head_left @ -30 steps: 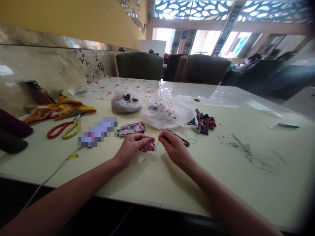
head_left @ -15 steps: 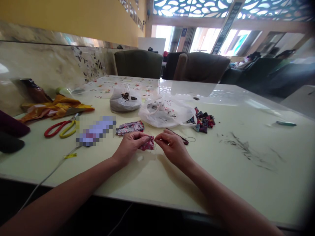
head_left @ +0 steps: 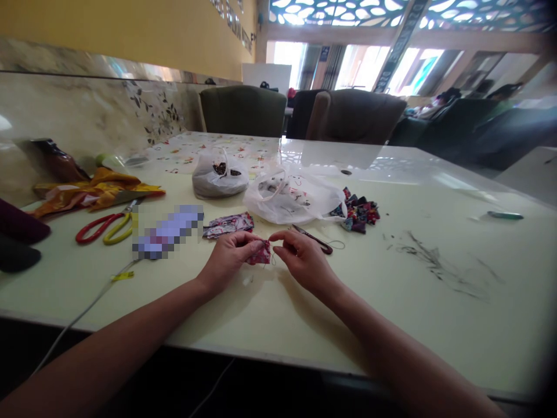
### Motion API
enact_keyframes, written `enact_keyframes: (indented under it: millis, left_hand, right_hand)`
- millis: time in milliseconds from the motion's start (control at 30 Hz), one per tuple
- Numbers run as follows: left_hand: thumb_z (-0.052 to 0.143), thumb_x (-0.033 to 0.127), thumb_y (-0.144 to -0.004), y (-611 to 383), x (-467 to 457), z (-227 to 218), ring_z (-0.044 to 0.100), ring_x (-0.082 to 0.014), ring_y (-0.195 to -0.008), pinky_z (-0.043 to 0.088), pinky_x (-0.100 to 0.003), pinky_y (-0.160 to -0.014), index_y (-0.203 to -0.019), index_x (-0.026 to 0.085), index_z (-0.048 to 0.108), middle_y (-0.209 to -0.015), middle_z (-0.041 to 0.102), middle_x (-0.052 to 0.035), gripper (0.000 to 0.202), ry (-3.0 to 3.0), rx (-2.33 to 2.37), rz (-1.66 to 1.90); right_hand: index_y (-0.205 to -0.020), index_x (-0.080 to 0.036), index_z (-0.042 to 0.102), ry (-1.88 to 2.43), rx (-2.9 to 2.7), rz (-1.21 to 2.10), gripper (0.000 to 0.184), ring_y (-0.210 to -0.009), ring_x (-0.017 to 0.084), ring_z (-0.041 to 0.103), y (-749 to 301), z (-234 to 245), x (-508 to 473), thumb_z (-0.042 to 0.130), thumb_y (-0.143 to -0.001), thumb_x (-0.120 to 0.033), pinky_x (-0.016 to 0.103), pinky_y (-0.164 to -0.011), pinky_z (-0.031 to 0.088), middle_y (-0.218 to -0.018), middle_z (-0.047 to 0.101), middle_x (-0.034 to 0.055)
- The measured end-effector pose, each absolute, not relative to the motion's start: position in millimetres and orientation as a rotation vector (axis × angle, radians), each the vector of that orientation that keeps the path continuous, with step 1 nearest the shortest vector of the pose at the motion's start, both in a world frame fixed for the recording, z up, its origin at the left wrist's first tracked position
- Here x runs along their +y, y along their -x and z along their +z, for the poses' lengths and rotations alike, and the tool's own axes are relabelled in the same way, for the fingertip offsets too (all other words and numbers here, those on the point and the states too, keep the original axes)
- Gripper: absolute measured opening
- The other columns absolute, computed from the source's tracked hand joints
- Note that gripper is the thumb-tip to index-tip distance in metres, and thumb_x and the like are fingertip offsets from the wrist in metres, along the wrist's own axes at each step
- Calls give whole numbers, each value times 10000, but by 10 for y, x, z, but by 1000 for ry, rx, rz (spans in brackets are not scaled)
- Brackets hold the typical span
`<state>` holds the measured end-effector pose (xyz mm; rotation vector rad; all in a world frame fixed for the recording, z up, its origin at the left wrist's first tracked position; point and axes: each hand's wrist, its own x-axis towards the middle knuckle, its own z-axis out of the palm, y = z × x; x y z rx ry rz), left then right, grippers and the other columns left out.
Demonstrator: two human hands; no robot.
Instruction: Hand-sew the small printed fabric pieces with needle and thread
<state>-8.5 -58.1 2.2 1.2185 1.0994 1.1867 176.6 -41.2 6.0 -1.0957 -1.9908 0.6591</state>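
Observation:
My left hand [head_left: 224,258] pinches a small red-and-pink patterned cloth piece [head_left: 260,253] between thumb and fingers, above the table. From the right, my right hand [head_left: 307,258] reaches to the cloth's upper corner. Its index fingertip is at that corner, with the thumb apart below it; no needle can be made out. A thin thread loop [head_left: 274,259] hangs beside the cloth's right edge. Just behind my left hand lies a stack of patterned fabric pieces [head_left: 228,225]. A dark-handled tool [head_left: 324,247], partly hidden by my right hand, lies beyond it with a curl of thread.
White plastic bags [head_left: 220,183] stand behind, near a pile of small dark patterned fabric pieces [head_left: 363,215]. Red-and-yellow-handled scissors [head_left: 104,227], a blurred-out object [head_left: 167,232] and orange cloth [head_left: 104,188] lie left. Loose threads [head_left: 435,264] and a green pen-like object [head_left: 505,215] lie right.
My right thumb and index finger have parted from their pinch, and the index finger now reaches to the cloth's corner. My left hand keeps its hold. The view has shifted slightly.

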Motion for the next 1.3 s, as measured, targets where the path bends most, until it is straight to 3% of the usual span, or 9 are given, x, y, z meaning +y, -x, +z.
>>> enact_keyframes:
  millis: [67, 200, 367, 633, 767, 967, 1100, 1300]
  left_hand:
    - [727, 322, -782, 88, -587, 26, 602, -123, -613, 472, -245, -614, -825, 156, 732, -710, 705, -30, 171, -1274, 1094, 1188]
    - [725, 334, -777, 76, -598, 44, 657, -159, -669, 518, -278, -667, -821, 157, 716, -736, 723, -47, 183, -1333, 1147, 1186]
    - [747, 341, -753, 70, -594, 43, 698, -186, -737, 554, -319, -747, -820, 166, 699, -797, 742, -59, 193, -1328, 1212, 1204]
    - [723, 313, -775, 71, -601, 30, 711, -205, -737, 590, -365, -767, -814, 162, 688, -789, 725, -63, 160, -1403, 1197, 1216]
    - [706, 291, -790, 57, -624, 50, 703, -186, -723, 608, -347, -742, -787, 168, 706, -822, 692, -52, 123, -1521, 1175, 1265]
    - [696, 298, -816, 28, -652, 53, 712, -195, -722, 621, -358, -740, -811, 170, 683, -765, 698, -45, 129, -1563, 1130, 1301]
    - [750, 307, -771, 18, -636, 37, 738, -226, -765, 625, -392, -767, -887, 166, 655, -781, 735, -40, 206, -1391, 1095, 1323]
    - [767, 323, -762, 66, -583, 42, 726, -200, -739, 606, -364, -779, -851, 144, 699, -774, 746, -42, 211, -1289, 1072, 1263]
  right_hand:
    - [-1028, -189, 703, 1082, -2000, 714, 228, -655, 137, 536, -1770, 53, -402, 586, -838, -145, 266, -645, 396, -747, 621, 9]
    - [-893, -193, 710, 1010, -2000, 766, 160, -741, 153, 587, -1784, 43, -382, 567, -840, -146, 272, -695, 424, -824, 687, 25]
    - [-872, -193, 701, 1006, -1982, 750, 149, -738, 156, 593, -1788, 47, -379, 565, -835, -144, 269, -682, 426, -823, 690, 28]
    - [-833, -179, 678, 1015, -2006, 729, 119, -664, 136, 526, -1783, 68, -394, 566, -837, -142, 256, -638, 386, -703, 607, 2]
    - [-964, -186, 689, 1042, -2017, 718, 166, -618, 131, 496, -1770, 82, -411, 585, -839, -156, 253, -619, 372, -636, 545, -24]
    - [-875, -181, 679, 970, -2008, 673, 131, -675, 139, 549, -1752, 100, -434, 571, -848, -111, 253, -645, 398, -756, 654, 18]
    - [-896, -186, 673, 916, -2001, 572, 161, -723, 151, 564, -1748, 106, -457, 559, -852, -81, 257, -663, 408, -814, 656, 33]
    - [-883, -178, 674, 857, -2002, 531, 158, -741, 150, 564, -1751, 107, -458, 562, -861, -68, 257, -671, 418, -821, 642, 38]
